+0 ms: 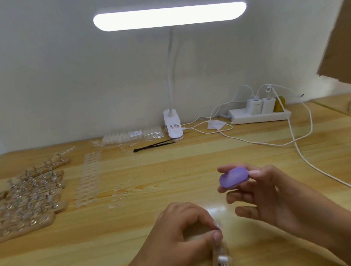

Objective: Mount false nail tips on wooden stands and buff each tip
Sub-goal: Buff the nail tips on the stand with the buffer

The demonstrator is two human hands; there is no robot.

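Left hand [186, 226] fingers [217, 235] pinching together on a clear nail tip [217, 224] at the end of a wooden stand [220, 256], at 6 o'clock on the table [172, 168]. Right hand [260, 191] fingers clamping a purple buffer [234, 177], at 1 o'clock from the tip, not touching it. Possibly pushing the tip off if pressing too hard. Finished stands [27, 199] lying at 9 o'clock.

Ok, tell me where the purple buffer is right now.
In the head view, the purple buffer is right of centre, pinched in the right hand above the table.
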